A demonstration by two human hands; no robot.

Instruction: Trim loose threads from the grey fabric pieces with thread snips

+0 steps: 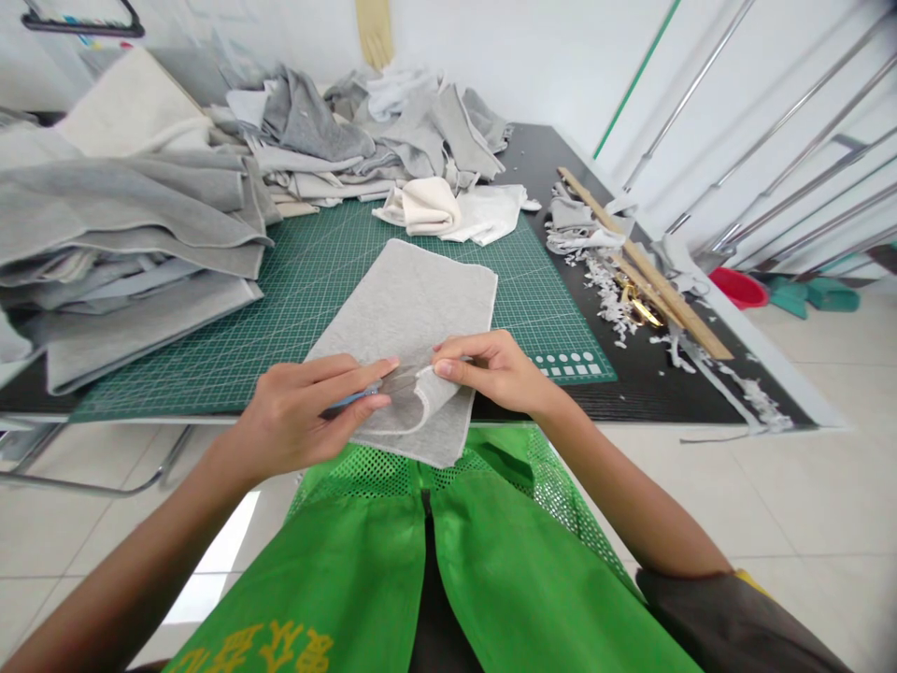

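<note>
A light grey piece of felt-like cloth (413, 290) with a stitched border lies partly on the green cutting mat (336, 252) and hangs over the table's front edge. My right hand (494, 369) pinches a folded-back edge of it between thumb and fingers. In my left hand (301, 402) is a small tool with a blue handle (354, 397), held between thumb and fingers. Its thin tip points toward the fold near my right fingertips; the tip is too blurred to tell its kind.
Stacked grey cloths (126, 215) fill the left side, and a heap of cloth (392, 121) lies at the back. To the right are wooden strips (659, 280), gold scissors (641, 307) and white scraps (609, 290). A red basin (739, 287) stands on the floor beyond.
</note>
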